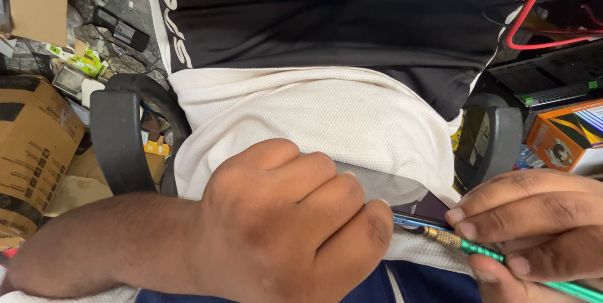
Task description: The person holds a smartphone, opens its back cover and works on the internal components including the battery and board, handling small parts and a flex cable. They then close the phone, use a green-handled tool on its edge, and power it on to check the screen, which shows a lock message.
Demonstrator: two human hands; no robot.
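Observation:
My left hand [295,227] fills the lower middle, fingers curled into a fist around the edge of a thin blue-edged phone [419,218], most of which is hidden behind the hand. My right hand [534,227] at the lower right grips a green-handled screwdriver [483,251] with a knurled brass collar, its tip pointing at the phone's edge. Both hands rest over my lap, which is covered by a white mesh shirt [314,114] and black shorts [339,14].
Black chair armrests stand at the left [116,140] and right [499,136]. Cardboard boxes [34,146] and clutter lie on the floor at left. An orange box [565,136], a red cable [527,20] and black equipment sit at right.

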